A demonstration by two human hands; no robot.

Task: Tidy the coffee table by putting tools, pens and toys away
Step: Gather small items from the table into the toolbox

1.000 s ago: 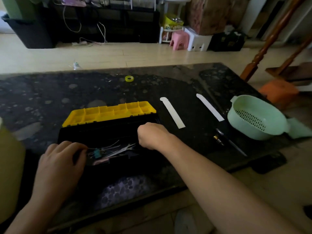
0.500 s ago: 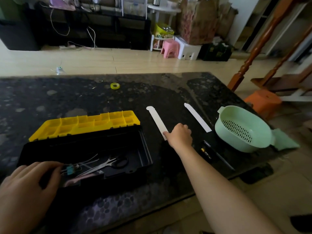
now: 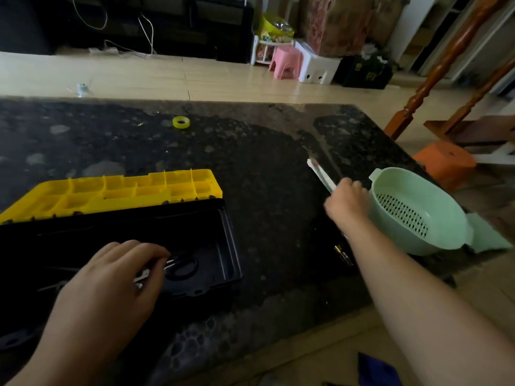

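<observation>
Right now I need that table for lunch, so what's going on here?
A person is tidying the table. Their right hand grips the white strips beside the green colander. The left hand rests in the open black toolbox, over the scissors. A yellow tape roll is not yet put away.

I am looking at a dark speckled coffee table (image 3: 264,168). An open black toolbox (image 3: 211,246) with its yellow lid (image 3: 117,190) is sitting at the near left, a yellow tape roll (image 3: 181,122) is lying far back, and a mint green colander (image 3: 415,213) is resting near the right edge
</observation>
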